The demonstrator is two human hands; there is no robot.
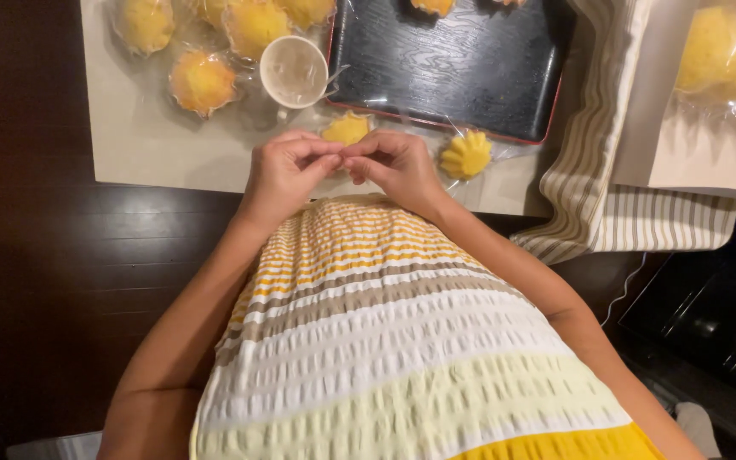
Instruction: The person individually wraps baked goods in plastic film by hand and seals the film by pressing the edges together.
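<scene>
Both hands meet at the near edge of the pale mat (155,145), just short of the black tray (453,64) that serves as the landmark here. The left hand (287,170) and the right hand (393,166) are brought together, fingertips pinched against each other on something too small or too clear to make out, probably a bit of wrapping film. Directly beyond the fingers, touching the tray's near edge, lies a small yellow cake (347,129); a second, fluted yellow cake (466,155) sits to the right of the hands, just below the tray's near right corner, seemingly in clear film. To the tray's left, a cluster of wrapped cakes (202,81) lies on the mat beside a white cup (294,71), and these look finished, as do the bagged cakes (726,51) well to the tray's right, past a striped cloth (606,213). The tray itself is almost bare, with only a cake (432,7) or two at its far edge. Judging by that, most of the wrapping seems done and a few pieces remain.
</scene>
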